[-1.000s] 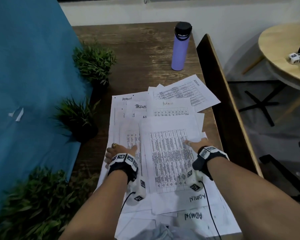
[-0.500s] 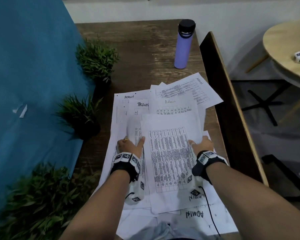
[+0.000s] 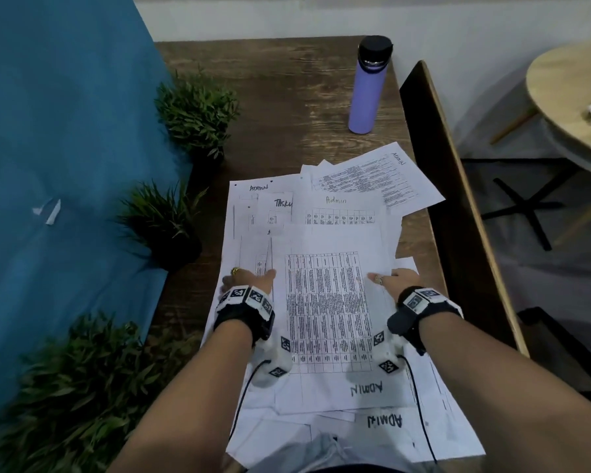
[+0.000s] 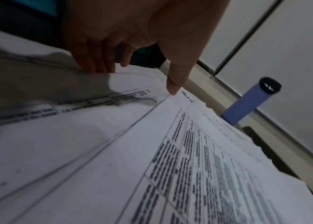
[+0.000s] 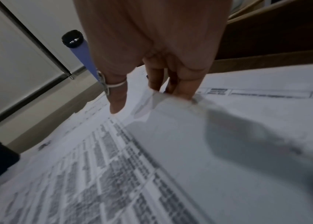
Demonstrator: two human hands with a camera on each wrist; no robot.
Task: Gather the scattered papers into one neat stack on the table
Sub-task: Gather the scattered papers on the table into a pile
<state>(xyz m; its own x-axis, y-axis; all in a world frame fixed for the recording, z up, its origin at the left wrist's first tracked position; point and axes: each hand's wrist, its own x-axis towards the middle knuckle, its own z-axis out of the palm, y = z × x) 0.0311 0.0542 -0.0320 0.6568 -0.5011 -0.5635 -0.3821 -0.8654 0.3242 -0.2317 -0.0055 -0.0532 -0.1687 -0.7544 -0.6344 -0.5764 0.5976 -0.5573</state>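
Observation:
Several printed white papers [image 3: 328, 302] lie fanned and overlapping on a dark wooden table [image 3: 287, 97]; one sheet [image 3: 372, 175] sticks out askew at the far right. My left hand [image 3: 249, 278] is at the left edge of the top sheets. Its thumb touches that edge and its curled fingers [image 4: 98, 66] dig into a buckled sheet. My right hand [image 3: 394, 278] holds the right edge. The thumb [image 5: 116, 106] lies on top and the fingers [image 5: 182, 84] tuck behind the raised edge.
A purple bottle [image 3: 369, 87] stands behind the papers. Three potted plants [image 3: 198, 114] [image 3: 161, 220] [image 3: 75, 387] line the table's left side against a blue cloth [image 3: 55, 131]. A raised wooden board [image 3: 458, 216] borders the right edge. A round table [image 3: 574, 97] is beyond.
Both hands went from lying flat on the sheets to closing in on the side edges of the top sheets. The left hand moved forward and right, and the right hand curled round its edge.

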